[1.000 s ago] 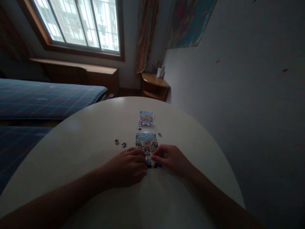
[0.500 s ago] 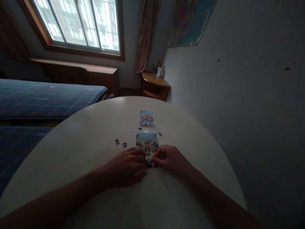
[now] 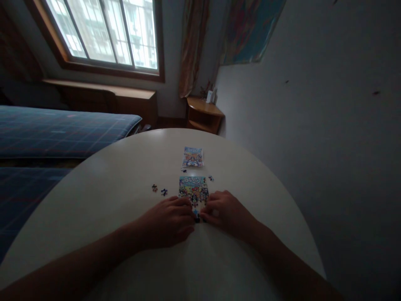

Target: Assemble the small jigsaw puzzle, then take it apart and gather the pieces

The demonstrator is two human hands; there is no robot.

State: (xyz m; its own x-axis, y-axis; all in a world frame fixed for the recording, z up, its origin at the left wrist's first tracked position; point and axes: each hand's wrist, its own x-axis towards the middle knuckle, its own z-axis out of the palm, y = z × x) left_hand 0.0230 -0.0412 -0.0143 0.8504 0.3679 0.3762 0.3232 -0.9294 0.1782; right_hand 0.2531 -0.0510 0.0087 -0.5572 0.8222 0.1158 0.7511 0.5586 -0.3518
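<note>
A partly assembled jigsaw puzzle (image 3: 193, 187) with a colourful cartoon picture lies on the white table. My left hand (image 3: 171, 220) rests over its lower left part, fingers slightly bent and thumb apart, covering that edge. Thumb and forefinger of my right hand (image 3: 224, 210) pinch at the lower right edge; the small piece between them is mostly hidden. A gap shows in the lower part, with a blue piece (image 3: 196, 212) between the hands. Loose jigsaw pieces lie around: two at the left (image 3: 164, 192), one at the upper right (image 3: 211, 178), another above the puzzle (image 3: 184, 170).
A small printed picture sheet (image 3: 192, 157) in matching colours lies beyond the puzzle on the round table (image 3: 125, 167). Past the table are a plaid mattress (image 3: 69, 129) at the left, a wooden corner shelf (image 3: 205, 106), a window (image 3: 103, 33) and a wall at the right.
My right hand has shifted slightly, its fingers closing in lower against the puzzle's right edge. My left hand stays on the puzzle. The camera view has tilted a little.
</note>
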